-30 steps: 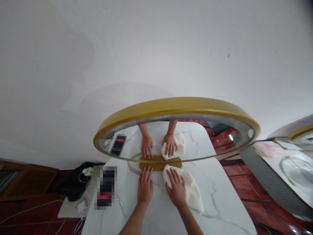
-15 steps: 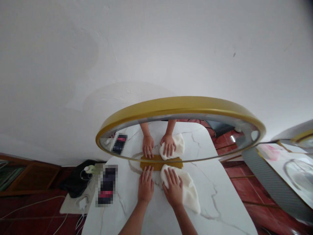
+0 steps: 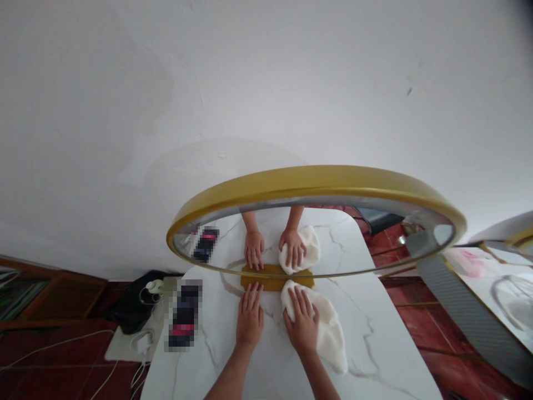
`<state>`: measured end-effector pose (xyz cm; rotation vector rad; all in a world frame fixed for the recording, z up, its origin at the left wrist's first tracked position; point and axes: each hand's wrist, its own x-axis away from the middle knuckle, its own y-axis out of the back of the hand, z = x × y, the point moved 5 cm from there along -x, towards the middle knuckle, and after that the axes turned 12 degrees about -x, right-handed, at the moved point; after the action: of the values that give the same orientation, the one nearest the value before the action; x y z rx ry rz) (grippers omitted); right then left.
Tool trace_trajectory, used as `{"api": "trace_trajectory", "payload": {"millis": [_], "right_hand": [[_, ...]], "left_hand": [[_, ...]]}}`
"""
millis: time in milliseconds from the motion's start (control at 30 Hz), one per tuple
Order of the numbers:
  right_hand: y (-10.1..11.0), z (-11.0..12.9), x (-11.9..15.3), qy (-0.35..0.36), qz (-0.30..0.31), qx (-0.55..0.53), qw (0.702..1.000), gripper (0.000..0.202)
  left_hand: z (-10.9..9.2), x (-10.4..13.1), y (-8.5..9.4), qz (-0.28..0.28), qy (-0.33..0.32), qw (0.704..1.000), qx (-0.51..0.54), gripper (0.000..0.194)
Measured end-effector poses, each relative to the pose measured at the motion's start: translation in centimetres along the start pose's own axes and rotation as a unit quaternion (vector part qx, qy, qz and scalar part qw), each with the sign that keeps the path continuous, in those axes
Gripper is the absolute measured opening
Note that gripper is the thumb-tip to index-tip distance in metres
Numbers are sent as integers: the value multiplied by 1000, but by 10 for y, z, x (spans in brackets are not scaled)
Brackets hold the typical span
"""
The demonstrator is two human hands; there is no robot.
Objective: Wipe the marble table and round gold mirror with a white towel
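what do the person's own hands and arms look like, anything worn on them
The left hand and right hand are ungloved, with no rings discernible. The forearms are bare as far as they show: no sleeves, watch or bracelet in view, and no distinct markings.

Home or salon, perhaps: mirror (image 3: 316, 218), table (image 3: 387, 344)

Cloth (image 3: 332, 333), gold strip (image 3: 272, 284) on veined table (image 3: 375, 347)

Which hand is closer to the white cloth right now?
Right. The right hand lies flat on the cloth, fingers spread; the left hand is off to the cloth's left, not touching it, at the gold base.
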<state>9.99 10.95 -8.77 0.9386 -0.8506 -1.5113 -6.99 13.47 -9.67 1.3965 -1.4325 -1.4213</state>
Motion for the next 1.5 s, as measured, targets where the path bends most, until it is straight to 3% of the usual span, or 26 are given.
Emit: {"api": "trace_trajectory", "payload": {"millis": [100, 233, 333, 667, 900, 1133, 1500], "right_hand": [[-3, 4, 6, 7, 2, -4, 1000, 61], [-10, 20, 7, 106, 81, -17, 991, 66], [-13, 29, 2, 143, 111, -19, 983, 70], [-24, 71, -26, 151, 163, -56, 974, 65], [-15, 62, -22, 141, 187, -92, 968, 58], [-17, 72, -33, 118, 165, -79, 976, 54], [-8, 72, -33, 110, 185, -89, 972, 52]], "left_hand": [[1, 0, 0, -15, 32, 999, 25, 65], [9, 2, -1, -52, 127, 988, 64, 67], [12, 3, -3, -62, 164, 980, 89, 69], [16, 7, -9, -50, 154, 981, 108, 74], [15, 7, -10, -38, 162, 981, 96, 80], [15, 5, -10, -73, 130, 987, 63, 66], [16, 6, -12, -62, 141, 985, 81, 68]]}}
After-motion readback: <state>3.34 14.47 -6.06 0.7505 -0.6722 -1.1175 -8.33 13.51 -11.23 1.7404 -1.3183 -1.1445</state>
